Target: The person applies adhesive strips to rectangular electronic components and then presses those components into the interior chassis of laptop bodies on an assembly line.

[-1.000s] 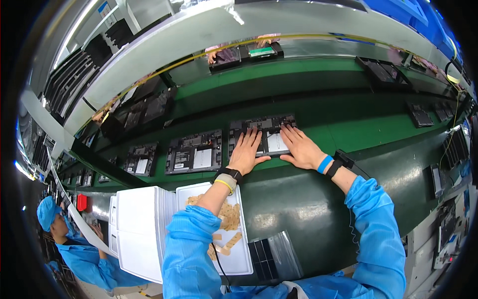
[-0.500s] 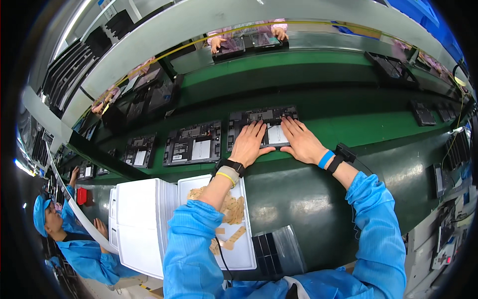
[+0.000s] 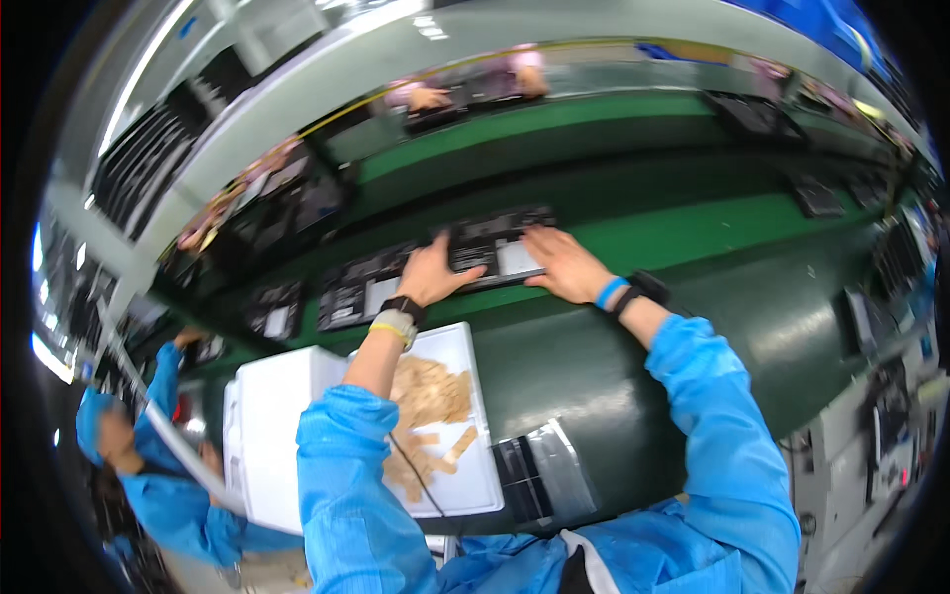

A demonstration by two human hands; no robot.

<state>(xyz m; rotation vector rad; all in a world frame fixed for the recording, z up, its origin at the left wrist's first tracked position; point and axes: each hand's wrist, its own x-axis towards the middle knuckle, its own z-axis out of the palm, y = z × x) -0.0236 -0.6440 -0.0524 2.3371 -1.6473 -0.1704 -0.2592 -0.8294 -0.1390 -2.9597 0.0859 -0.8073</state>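
Observation:
An opened tablet-like device (image 3: 479, 236), black with its inner parts and a white rectangular part showing, lies on the green conveyor belt before me. My left hand (image 3: 433, 275) rests at its left edge, thumb stretched along the near side and the other fingers partly blurred. On the right part of the same device, my right hand (image 3: 566, 267) lies nearly flat with its thumb out. A similar opened device (image 3: 341, 302) lies close to the left of my left hand.
A white tray (image 3: 483, 465) holds many tan strips, beside a white box-like stack (image 3: 267, 436). Dark strips and clear film (image 3: 559, 465) lie nearby. A co-worker (image 3: 163, 475) in blue is at the left; other people's hands (image 3: 529, 79) work across the belt. An overhead beam crosses above.
My left hand has slid from the top of the device to its left edge. My right hand stays on its right part. The whole view has shifted and blurred.

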